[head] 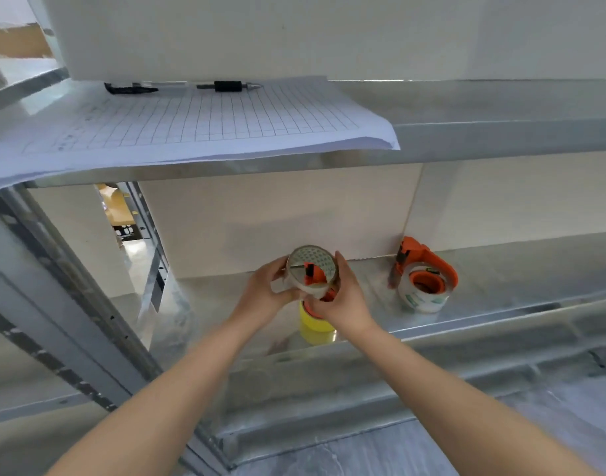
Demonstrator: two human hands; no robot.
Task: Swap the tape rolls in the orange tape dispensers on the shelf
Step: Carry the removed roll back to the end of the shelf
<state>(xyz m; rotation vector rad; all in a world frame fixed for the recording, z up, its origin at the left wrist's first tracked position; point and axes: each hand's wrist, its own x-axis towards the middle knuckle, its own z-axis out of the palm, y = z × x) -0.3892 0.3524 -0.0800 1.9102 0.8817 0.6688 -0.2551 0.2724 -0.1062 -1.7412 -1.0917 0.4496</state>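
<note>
Lower metal shelf (483, 304): both hands raised above it, clasped on one clear tape roll (312, 271) with an orange dispenser (313, 274) showing through its core. Left hand (265, 292) grips the roll's left edge; right hand (343, 300) wraps its right side. Yellow tape roll (315, 326) stands on the shelf directly beneath the hands. Second orange dispenser (423, 264), loaded with a clear roll, rests well to the right by the back wall. Upper shelf: gridded paper (191, 125), two pens (226, 86).
</note>
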